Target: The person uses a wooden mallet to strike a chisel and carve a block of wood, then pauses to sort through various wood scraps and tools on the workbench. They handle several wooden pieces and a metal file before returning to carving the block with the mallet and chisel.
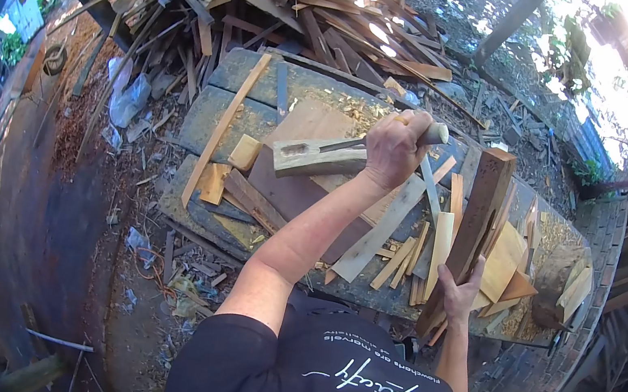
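Observation:
In my left hand (395, 150) is a chisel (435, 134), the fingers closed around it. Its pale rounded handle end sticks out on the right of the fist, and its narrow shaft runs left over a pale wooden block (295, 162). A dark hollow is cut into the top of that block, near its left end. My right hand (460, 291) grips the lower part of a thick dark wooden beam (480, 210), thumb along its side. The beam stands tilted to the right of the chisel, its end close to the handle.
Wood strips (228, 129), offcuts (245, 152) and shavings lie over the worn workbench (227, 71). A brown board (318, 119) is under the block. At the bench's right end sits a log stump (560, 284). Behind it rises a scrap wood pile (336, 3).

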The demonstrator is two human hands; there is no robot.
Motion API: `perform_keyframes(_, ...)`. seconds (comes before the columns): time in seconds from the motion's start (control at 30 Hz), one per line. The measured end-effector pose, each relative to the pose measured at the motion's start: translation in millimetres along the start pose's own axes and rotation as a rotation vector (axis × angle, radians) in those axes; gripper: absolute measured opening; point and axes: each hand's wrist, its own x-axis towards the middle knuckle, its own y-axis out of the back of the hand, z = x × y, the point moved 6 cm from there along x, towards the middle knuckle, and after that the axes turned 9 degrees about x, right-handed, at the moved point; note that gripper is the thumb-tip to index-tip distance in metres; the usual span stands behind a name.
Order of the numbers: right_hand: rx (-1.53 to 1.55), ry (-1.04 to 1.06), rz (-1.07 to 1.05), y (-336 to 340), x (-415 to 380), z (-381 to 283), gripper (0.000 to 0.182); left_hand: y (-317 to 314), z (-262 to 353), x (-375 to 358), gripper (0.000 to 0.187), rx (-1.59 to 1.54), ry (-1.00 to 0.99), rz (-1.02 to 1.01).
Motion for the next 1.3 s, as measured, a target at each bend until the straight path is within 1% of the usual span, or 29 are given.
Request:
perform_keyframes(0.17,-0.050,0.015,-0.040,-31.9,12.0,-9.6,0.049,5.4,-36.3,-0.9,0.023,-0.044,0.042,0.026)
perform_keyframes(0.23,-0.130,0.022,-0.082,-39.5,15.6,-10.8,0.056,5.4,-47.9,-3.8,0.021,-0.103,0.084,0.003)
perform_keyframes(0.37,-0.202,0.027,-0.101,-53.9,24.1,-21.2,0.054,7.0,-54.9,-2.7,0.022,-0.101,0.102,-0.020)
perform_keyframes(0.43,-0.235,0.077,-0.075,-55.7,27.6,-28.0,0.053,-1.6,-59.7,-4.1,0.023,-0.091,0.132,-0.178)
perform_keyframes(0.47,-0.241,0.075,-0.080,-55.7,29.8,-30.0,0.053,-2.7,-60.9,-5.2,0.023,-0.093,0.139,-0.176)
perform_keyframes(0.53,-0.141,0.028,-0.029,-50.4,36.8,-31.0,0.052,-10.6,-60.2,-7.5,0.024,-0.065,0.121,-0.262)
perform_keyframes(0.67,-0.113,0.074,-0.036,-38.8,54.6,-38.4,0.051,-6.7,-55.8,-7.8,0.025,-0.058,0.130,-0.229)
perform_keyframes(0.73,-0.048,0.087,-0.026,-34.6,58.9,-42.0,0.050,-6.3,-55.8,-8.2,0.026,-0.010,0.144,-0.212)
perform_keyframes(0.97,-0.054,0.123,-0.062,-26.1,63.6,-45.2,0.051,-3.0,-56.5,-3.8,0.025,0.000,0.164,-0.166)
perform_keyframes(1.07,-0.057,0.106,-0.089,-23.9,63.5,-43.5,0.051,-7.9,-58.6,-5.8,0.024,-0.011,0.160,-0.158)
perform_keyframes(1.13,-0.083,0.101,-0.086,-22.3,62.2,-42.6,0.051,-3.1,-58.1,-5.7,0.022,-0.018,0.150,-0.105)
perform_keyframes(1.3,-0.071,0.085,-0.085,-24.1,59.2,-44.6,0.050,-2.5,-61.6,-6.8,0.023,-0.008,0.144,-0.111)
